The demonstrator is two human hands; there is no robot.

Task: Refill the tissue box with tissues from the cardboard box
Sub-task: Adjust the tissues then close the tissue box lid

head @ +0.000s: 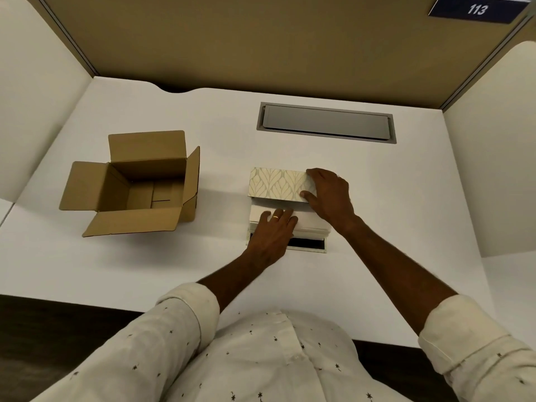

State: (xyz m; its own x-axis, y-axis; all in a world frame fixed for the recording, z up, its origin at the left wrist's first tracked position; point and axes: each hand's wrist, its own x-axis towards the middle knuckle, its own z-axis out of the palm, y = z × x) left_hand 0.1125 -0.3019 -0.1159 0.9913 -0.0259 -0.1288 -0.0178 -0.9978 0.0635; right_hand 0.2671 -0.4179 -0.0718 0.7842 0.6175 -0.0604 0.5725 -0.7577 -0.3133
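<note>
The tissue box (pixel 277 182) with a pale leaf pattern lies in the middle of the white desk, its lid raised. My right hand (pixel 329 195) grips the lid's right end, thumb under its front edge. A stack of white tissues (pixel 311 220) sits in the box below the lid. My left hand (pixel 272 230) lies flat on the stack, fingers spread, a ring on one finger. The dark inside of the box's front flap (pixel 307 243) shows beside my left wrist. The brown cardboard box (pixel 139 187) stands open to the left, and I see nothing inside it.
A grey cable hatch (pixel 326 123) is set into the desk behind the tissue box. Tan and white partition walls close in the desk at the back and both sides. A dark sign reading 113 (pixel 477 8) hangs at the top right.
</note>
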